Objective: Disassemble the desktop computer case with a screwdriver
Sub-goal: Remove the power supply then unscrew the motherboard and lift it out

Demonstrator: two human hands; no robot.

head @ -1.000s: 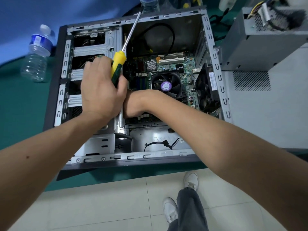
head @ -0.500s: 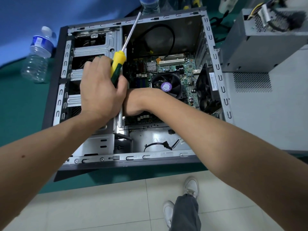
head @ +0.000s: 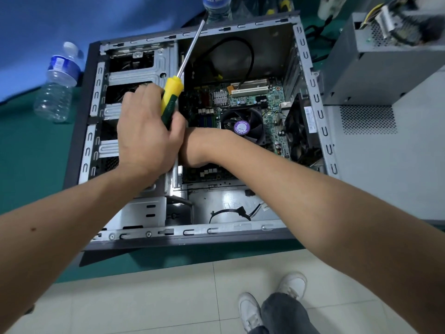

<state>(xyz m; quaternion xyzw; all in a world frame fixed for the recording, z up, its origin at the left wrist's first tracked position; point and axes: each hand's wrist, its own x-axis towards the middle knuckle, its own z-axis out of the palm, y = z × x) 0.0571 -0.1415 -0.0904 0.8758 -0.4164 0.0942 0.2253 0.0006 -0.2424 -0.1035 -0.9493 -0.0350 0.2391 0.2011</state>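
the left hand (head: 147, 133) grips the screwdriver (head: 172, 97) over the open computer case (head: 313, 92). the right hand (head: 192, 150) is tucked behind it, so i cannot tell its fingers.

- One open computer case (head: 310, 75) on the green bench (head: 29, 165).
- One screwdriver (head: 172, 97), yellow and green handle.
- Two hands: left hand (head: 147, 138), right hand (head: 192, 150).
- Two plastic water bottles: one (head: 57, 85) left of the case, one (head: 216, 7) behind it.
- One round cooling fan (head: 242, 125) on the board.
- One power supply box (head: 375, 59) at right.
- Two white shoes (head: 250, 312).
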